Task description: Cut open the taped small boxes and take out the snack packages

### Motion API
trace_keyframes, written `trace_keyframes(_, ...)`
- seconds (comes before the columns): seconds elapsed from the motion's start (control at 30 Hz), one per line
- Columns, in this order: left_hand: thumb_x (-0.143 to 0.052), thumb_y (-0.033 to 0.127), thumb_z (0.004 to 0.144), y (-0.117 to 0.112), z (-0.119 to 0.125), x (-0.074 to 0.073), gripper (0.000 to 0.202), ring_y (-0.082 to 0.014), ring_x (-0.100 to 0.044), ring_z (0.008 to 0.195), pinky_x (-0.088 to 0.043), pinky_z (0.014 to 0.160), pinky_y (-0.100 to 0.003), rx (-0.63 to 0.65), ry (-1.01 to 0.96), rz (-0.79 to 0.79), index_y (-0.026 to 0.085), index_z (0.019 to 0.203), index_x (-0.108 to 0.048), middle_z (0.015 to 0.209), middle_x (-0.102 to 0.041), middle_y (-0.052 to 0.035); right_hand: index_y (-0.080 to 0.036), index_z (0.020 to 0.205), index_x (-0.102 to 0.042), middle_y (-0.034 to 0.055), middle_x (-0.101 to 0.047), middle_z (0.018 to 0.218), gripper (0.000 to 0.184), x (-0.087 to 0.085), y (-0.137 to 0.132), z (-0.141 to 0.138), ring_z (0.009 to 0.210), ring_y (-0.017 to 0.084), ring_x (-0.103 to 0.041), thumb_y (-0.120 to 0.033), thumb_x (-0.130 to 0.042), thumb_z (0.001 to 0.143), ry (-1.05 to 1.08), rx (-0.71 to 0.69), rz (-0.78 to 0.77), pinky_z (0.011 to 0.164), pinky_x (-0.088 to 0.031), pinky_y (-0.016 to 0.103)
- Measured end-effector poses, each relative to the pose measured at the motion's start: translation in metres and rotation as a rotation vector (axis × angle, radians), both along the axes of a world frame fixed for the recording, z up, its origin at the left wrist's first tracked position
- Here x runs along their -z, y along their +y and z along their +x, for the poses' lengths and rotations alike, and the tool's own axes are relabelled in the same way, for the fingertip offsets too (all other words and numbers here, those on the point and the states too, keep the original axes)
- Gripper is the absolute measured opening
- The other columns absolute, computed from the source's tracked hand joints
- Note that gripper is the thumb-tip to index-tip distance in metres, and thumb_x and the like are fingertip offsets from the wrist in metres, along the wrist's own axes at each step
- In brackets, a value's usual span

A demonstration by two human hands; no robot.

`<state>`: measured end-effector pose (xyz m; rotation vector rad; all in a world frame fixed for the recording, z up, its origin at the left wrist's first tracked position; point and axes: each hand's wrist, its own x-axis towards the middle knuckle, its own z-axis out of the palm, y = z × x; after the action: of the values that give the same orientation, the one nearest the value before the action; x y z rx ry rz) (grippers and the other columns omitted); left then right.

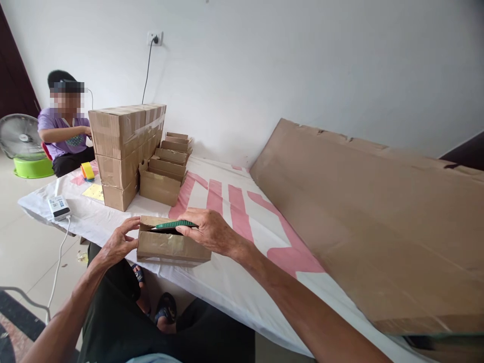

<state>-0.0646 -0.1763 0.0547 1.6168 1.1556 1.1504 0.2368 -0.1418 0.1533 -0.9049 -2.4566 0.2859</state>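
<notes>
A small cardboard box (174, 247) is resting at the near edge of the table (280, 312), its long top slit gaping, its left end facing the left hand (118, 244). The fingers of that hand are spreading apart, with the thumb and fingertips touching the box's left end. The right hand (209, 229) is holding a green-handled cutter (176, 224) over the slit, its fingers curling around the handle and its thumb pressing against the side; the pale tip is pointing towards the box's left end, and I cannot tell whether it is touching the cardboard. Farther back on the table, open cartons (161, 187) are standing in a row, just beside a stack of closed cartons (107, 133) that is rising three high. Near the table's left end, a yellow roll (87, 171), a yellow sheet (94, 191) and a white device (59, 207) with a cord are lying. Along the table's right side, a large cardboard panel (378, 227) is slanting. Beyond the table's left end, a person in a purple shirt (62, 128) is sitting, one hand partly hiding behind the stack, and a fan (22, 136) is standing farther off.
</notes>
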Motion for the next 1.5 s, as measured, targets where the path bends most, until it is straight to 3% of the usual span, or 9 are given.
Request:
trace_keyframes(0.23,-0.085,0.045,0.083,0.008,-0.003,-0.008,0.061,-0.0382,-0.062,0.138,-0.067,0.087,-0.038,0.032,0.015,-0.037,0.028,0.14,-0.073,0.161,-0.051,-0.0143,-0.023,0.072,-0.071,-0.0001,-0.068,0.072,0.021,-0.023,-0.006,0.047,0.065,0.014,-0.056,-0.022,-0.069,0.092,-0.157,0.17,-0.048,0.061,-0.03,0.029)
trace_keyframes(0.47,-0.083,0.051,0.084,0.015,-0.007,-0.02,0.054,-0.0415,-0.045,0.156,-0.066,0.095,-0.038,0.089,0.122,-0.024,0.027,0.133,-0.078,0.167,-0.048,-0.0138,-0.024,0.091,-0.08,0.0017,-0.071,0.079,0.032,-0.021,-0.021,0.143,0.067,0.018,-0.057,-0.048,-0.06,0.097,-0.036,0.387,-0.232,0.061,-0.04,0.03)
trace_keyframes(0.57,-0.082,0.056,0.083,0.021,-0.011,-0.021,0.06,-0.0423,-0.043,0.157,-0.064,0.1,-0.04,0.089,0.172,0.004,0.026,0.135,-0.077,0.169,-0.048,-0.0151,-0.023,0.105,-0.079,0.0045,-0.071,0.087,0.042,0.028,-0.024,0.175,0.076,0.022,-0.063,-0.056,-0.053,0.1,0.15,0.486,-0.204,0.069,-0.049,0.034)
trace_keyframes(0.8,-0.08,0.069,0.083,0.032,-0.02,-0.026,0.073,-0.0449,-0.047,0.154,-0.064,0.1,-0.044,0.137,0.223,0.039,0.026,0.142,-0.074,0.168,-0.051,-0.0165,-0.022,0.118,-0.071,0.0104,-0.069,0.098,0.04,0.2,-0.037,0.197,0.093,0.03,-0.068,-0.047,-0.043,0.103,0.23,0.716,-0.014,0.084,-0.058,0.045)
trace_keyframes(0.93,-0.083,0.068,0.081,0.037,-0.023,-0.03,0.084,-0.0468,-0.045,0.155,-0.062,0.104,-0.05,0.186,0.256,0.013,0.031,0.154,-0.064,0.171,-0.047,-0.0138,-0.022,0.122,-0.069,0.0113,-0.068,0.101,0.034,0.241,-0.047,0.197,0.098,0.032,-0.067,-0.039,-0.047,0.102,0.144,0.767,0.053,0.088,-0.057,0.048)
trace_keyframes(1.03,-0.09,0.07,0.072,0.042,-0.026,-0.029,0.109,-0.0467,-0.045,0.155,-0.057,0.111,-0.056,0.249,0.235,-0.053,0.034,0.165,-0.048,0.176,-0.04,-0.0146,-0.022,0.121,-0.069,0.013,-0.068,0.107,0.033,0.234,-0.046,0.191,0.103,0.034,-0.066,-0.039,-0.05,0.101,0.119,0.774,0.069,0.09,-0.057,0.05)
trace_keyframes(1.17,-0.097,0.071,0.059,0.045,-0.029,-0.028,0.137,-0.0478,-0.041,0.157,-0.052,0.116,-0.062,0.284,0.264,-0.093,0.035,0.173,-0.029,0.178,-0.034,-0.0175,-0.022,0.126,-0.068,0.0153,-0.068,0.126,0.036,0.194,-0.032,0.16,0.119,0.034,-0.065,-0.047,-0.056,0.102,0.328,0.671,0.036,0.103,-0.055,0.052)
trace_keyframes(1.37,-0.099,0.07,0.057,0.046,-0.026,-0.032,0.148,-0.0499,-0.038,0.158,-0.048,0.119,-0.064,0.258,0.341,-0.115,0.034,0.176,-0.018,0.179,-0.027,-0.021,-0.027,0.142,-0.062,0.0115,-0.065,0.137,0.047,0.123,-0.02,0.085,0.124,0.029,-0.066,-0.051,-0.06,0.102,0.537,0.354,-0.231,0.105,-0.057,0.048)
trace_keyframes(1.5,-0.099,0.071,0.054,0.049,-0.024,-0.035,0.149,-0.0498,-0.042,0.155,-0.051,0.116,-0.064,0.259,0.323,-0.152,0.036,0.175,-0.019,0.177,-0.031,-0.0196,-0.028,0.156,-0.05,0.0141,-0.058,0.151,0.066,0.106,-0.017,0.052,0.135,0.031,-0.061,-0.048,-0.069,0.096,0.512,0.263,-0.342,0.112,-0.053,0.054)
